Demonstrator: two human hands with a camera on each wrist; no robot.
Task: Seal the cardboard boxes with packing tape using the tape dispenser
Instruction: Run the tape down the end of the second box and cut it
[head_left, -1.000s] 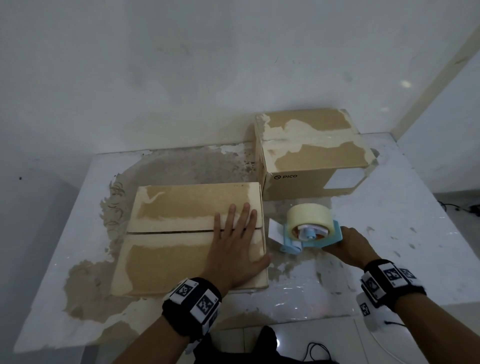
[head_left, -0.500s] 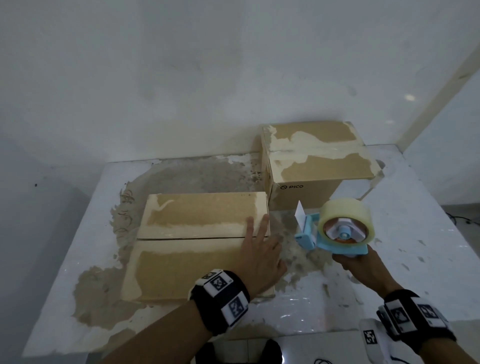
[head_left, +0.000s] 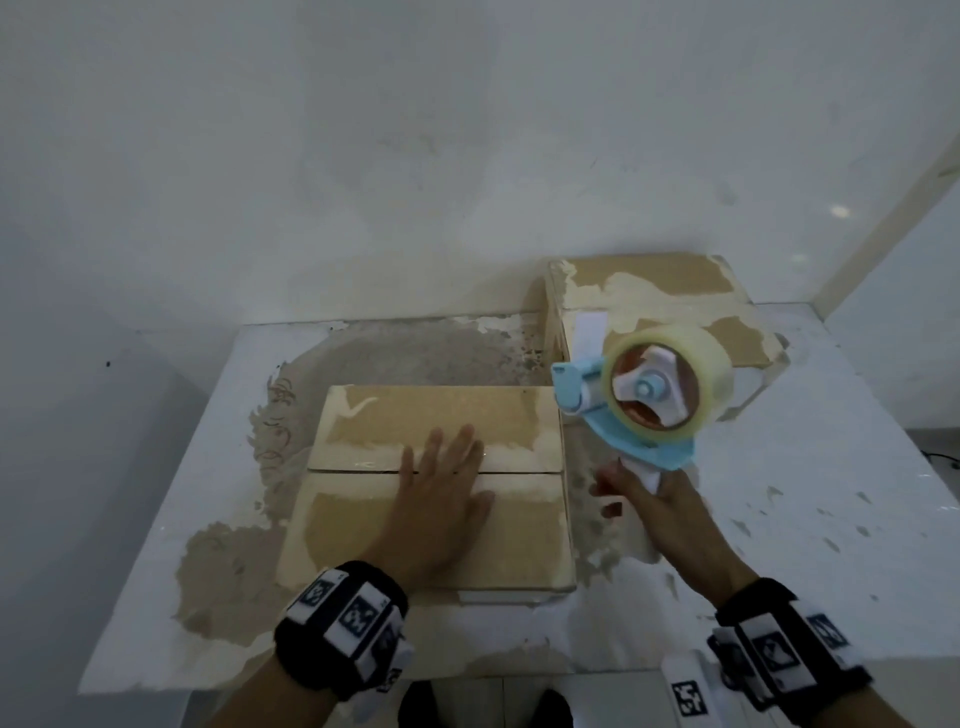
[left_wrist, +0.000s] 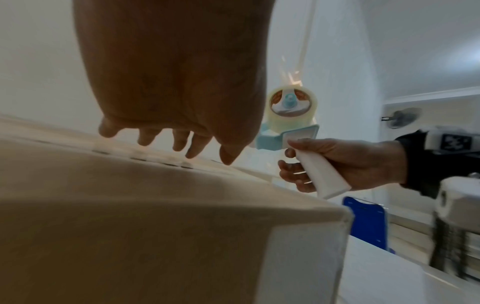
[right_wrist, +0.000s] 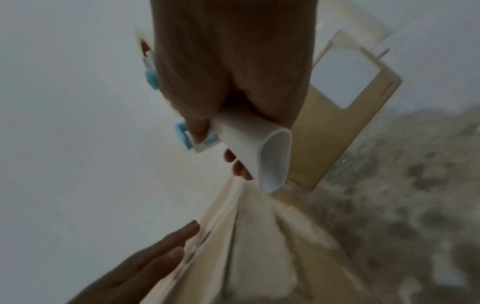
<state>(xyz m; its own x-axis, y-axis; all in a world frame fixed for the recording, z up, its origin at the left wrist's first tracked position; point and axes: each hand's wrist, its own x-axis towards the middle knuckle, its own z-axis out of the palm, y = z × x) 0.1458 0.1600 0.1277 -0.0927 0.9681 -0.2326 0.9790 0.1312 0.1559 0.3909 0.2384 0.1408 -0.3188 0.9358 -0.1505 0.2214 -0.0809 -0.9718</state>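
Note:
A flat cardboard box (head_left: 363, 519) lies at the table's middle, its two top flaps meeting in a seam. My left hand (head_left: 441, 488) rests flat on that seam with straight fingers, seen from beneath in the left wrist view as the left hand (left_wrist: 171, 82) over the box (left_wrist: 130, 226). My right hand (head_left: 660, 504) grips the white handle of a blue tape dispenser (head_left: 644, 395) with a clear tape roll, held in the air just right of the box. The handle (right_wrist: 257, 148) shows in the right wrist view, as does the dispenser (left_wrist: 291, 119) in the left wrist view.
A taller cardboard box (head_left: 654, 306) stands at the back right against the wall, behind the dispenser. The white table (head_left: 831, 493) has worn brown patches. Its near edge runs just beyond my wrists.
My right hand has lifted the dispenser off the table and raised it up beside the flat box. My left hand has shifted left along the seam, still flat on the box.

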